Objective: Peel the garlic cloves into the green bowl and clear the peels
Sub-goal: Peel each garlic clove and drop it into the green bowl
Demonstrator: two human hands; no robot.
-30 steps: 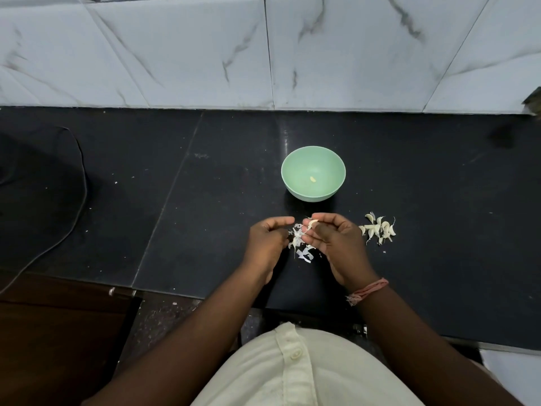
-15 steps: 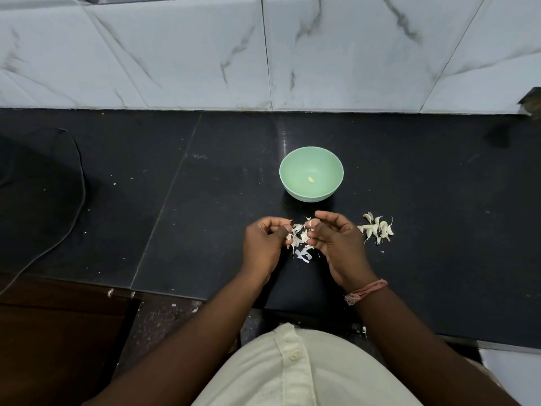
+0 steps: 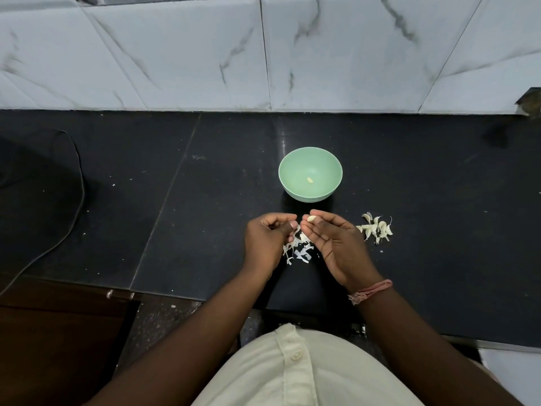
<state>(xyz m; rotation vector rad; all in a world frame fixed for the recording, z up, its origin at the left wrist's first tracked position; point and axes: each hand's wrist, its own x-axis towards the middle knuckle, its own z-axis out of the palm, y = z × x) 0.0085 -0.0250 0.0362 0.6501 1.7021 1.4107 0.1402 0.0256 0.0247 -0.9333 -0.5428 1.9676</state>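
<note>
— What did the hands have?

— The right hand [image 3: 333,244] pinched a clove [image 3: 312,219] at its fingertips, bare and pale by then. The left hand [image 3: 268,241] was curled, thumb against fingers, right by a strip of peel [image 3: 295,232]; whether it gripped that strip I couldn't tell.

— And what had changed?

— Half a second before, the two hands were pressed together over the clove. Here they had drawn apart — the skin was off, I'd judge, and that clove was ready to drop.

— Drop where?

— Into the bowl [image 3: 330,162], just beyond the right fingertips, with one clove already lying in it. Loose peels [image 3: 301,253] sat on the counter [image 3: 205,215] between and under the hands; the unpeeled cloves [image 3: 376,228] lay just right of the right hand — so most of the job remained.
</note>
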